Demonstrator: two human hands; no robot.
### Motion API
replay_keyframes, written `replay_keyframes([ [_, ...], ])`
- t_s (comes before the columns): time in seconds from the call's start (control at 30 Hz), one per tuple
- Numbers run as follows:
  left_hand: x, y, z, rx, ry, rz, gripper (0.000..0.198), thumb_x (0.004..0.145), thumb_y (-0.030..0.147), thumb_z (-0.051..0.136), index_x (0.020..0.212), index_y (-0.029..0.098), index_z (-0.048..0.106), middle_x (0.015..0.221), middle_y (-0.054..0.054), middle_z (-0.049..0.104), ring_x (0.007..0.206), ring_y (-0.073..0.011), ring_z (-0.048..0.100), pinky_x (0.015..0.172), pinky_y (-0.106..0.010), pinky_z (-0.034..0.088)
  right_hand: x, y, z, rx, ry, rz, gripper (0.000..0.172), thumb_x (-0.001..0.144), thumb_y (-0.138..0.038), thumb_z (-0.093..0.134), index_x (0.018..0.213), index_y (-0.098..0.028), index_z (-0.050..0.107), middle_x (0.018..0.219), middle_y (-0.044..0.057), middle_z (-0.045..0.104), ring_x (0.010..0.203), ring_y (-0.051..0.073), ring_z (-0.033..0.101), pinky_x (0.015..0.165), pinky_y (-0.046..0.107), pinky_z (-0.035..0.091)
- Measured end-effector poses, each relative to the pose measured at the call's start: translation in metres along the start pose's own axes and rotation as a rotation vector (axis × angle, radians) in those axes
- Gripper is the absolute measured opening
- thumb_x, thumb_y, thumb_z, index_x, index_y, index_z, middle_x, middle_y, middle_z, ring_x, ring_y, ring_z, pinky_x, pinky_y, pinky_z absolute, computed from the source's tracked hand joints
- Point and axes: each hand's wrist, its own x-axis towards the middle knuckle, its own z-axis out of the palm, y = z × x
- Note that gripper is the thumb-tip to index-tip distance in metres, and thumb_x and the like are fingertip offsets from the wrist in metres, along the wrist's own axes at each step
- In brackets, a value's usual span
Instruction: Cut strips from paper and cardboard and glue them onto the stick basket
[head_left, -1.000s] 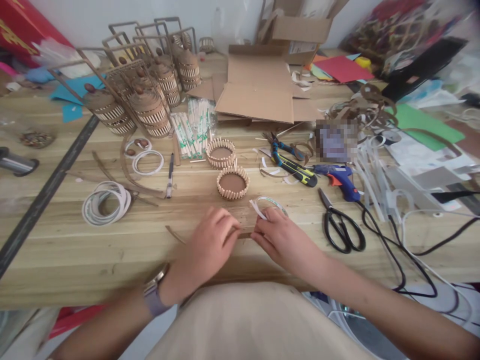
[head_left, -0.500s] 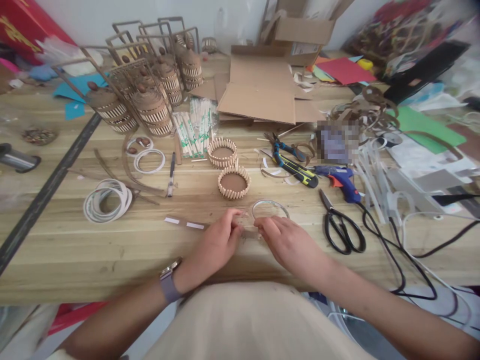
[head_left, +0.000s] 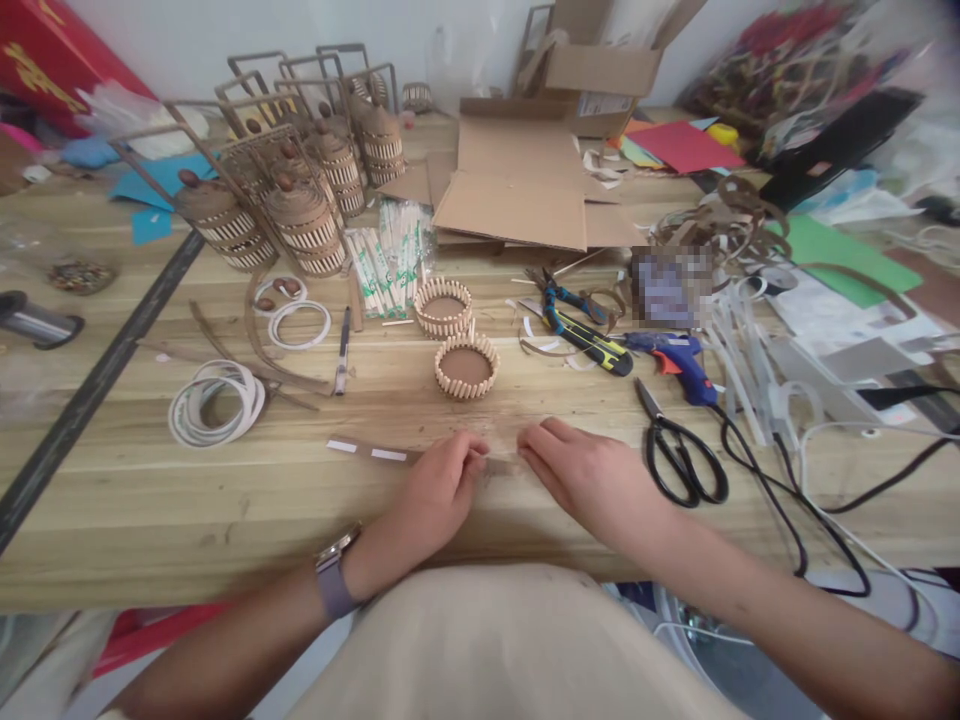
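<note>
My left hand (head_left: 446,485) rests on the table with thumb and fingertips pinched together; whatever is between them is hidden. A brown strip (head_left: 360,448) with two white tape pieces runs in from the left under this hand, and a short stretch shows between my hands. My right hand (head_left: 581,462) is closed just to the right, its fingertips pressed together near the strip's end; I cannot make out what they hold. Beyond my hands stand two small round rings of wooden sticks with brown bases, the near one (head_left: 466,368) and the far one (head_left: 443,310).
Black scissors (head_left: 686,460), a blue glue gun (head_left: 686,365), a yellow utility knife (head_left: 592,340) and pliers (head_left: 562,300) lie to the right. White tape rolls (head_left: 217,405) and a pen-like cutter (head_left: 343,350) lie left. Stick lanterns (head_left: 304,230) and cardboard (head_left: 517,190) stand behind.
The pale loop that stood beyond my right hand is no longer in sight. My right hand has shifted slightly, and the gap between the hands is a little wider.
</note>
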Motion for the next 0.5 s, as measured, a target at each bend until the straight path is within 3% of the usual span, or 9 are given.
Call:
replay_keyframes([
  [0.1,-0.002,-0.006,0.001,-0.02,0.019,0.014,0.031,0.099,0.023,0.039,0.127,0.017,0.05,0.101,-0.007,0.068,0.097,-0.0208,0.064,0.091,-0.037,0.05,-0.001,0.008,-0.018,0.007,-0.067,0.134,0.021,0.099,-0.025,0.047,0.092,-0.019,0.066,0.093,0.006,0.067,0.065,0.016,0.064,0.049,0.027,0.029],
  [0.17,-0.003,-0.01,0.003,-0.012,0.041,0.008,0.035,0.098,0.02,0.038,0.131,0.014,0.046,0.1,-0.008,0.068,0.096,-0.0206,0.065,0.092,-0.038,0.05,-0.001,0.016,-0.028,0.027,-0.118,0.21,0.022,0.097,-0.025,0.048,0.09,-0.019,0.067,0.097,0.007,0.068,0.068,0.016,0.065,0.051,0.027,0.031],
  [0.3,-0.007,-0.014,0.005,0.073,0.043,0.112,0.024,0.096,0.014,0.037,0.111,0.016,0.055,0.1,-0.009,0.068,0.096,-0.0213,0.064,0.09,-0.038,0.052,0.005,0.028,-0.038,0.244,-0.312,0.262,0.018,0.09,-0.022,0.053,0.082,-0.02,0.069,0.088,0.004,0.072,0.075,0.018,0.065,0.061,0.026,0.039],
  [0.4,-0.009,-0.016,0.005,0.16,0.026,0.233,0.023,0.095,0.009,0.036,0.1,0.017,0.057,0.098,-0.009,0.067,0.097,-0.0219,0.062,0.088,-0.038,0.053,0.015,0.029,-0.031,0.455,-0.469,0.22,0.019,0.088,-0.024,0.055,0.078,-0.02,0.07,0.079,0.003,0.072,0.07,0.017,0.062,0.063,0.026,0.04],
  [0.5,-0.011,-0.019,0.007,0.209,0.03,0.303,0.026,0.093,0.005,0.035,0.099,0.017,0.057,0.097,-0.008,0.067,0.095,-0.0216,0.061,0.086,-0.037,0.054,0.025,0.027,-0.019,0.578,-0.513,0.189,0.018,0.085,-0.027,0.056,0.078,-0.018,0.071,0.073,0.003,0.07,0.066,0.017,0.059,0.061,0.026,0.041],
])
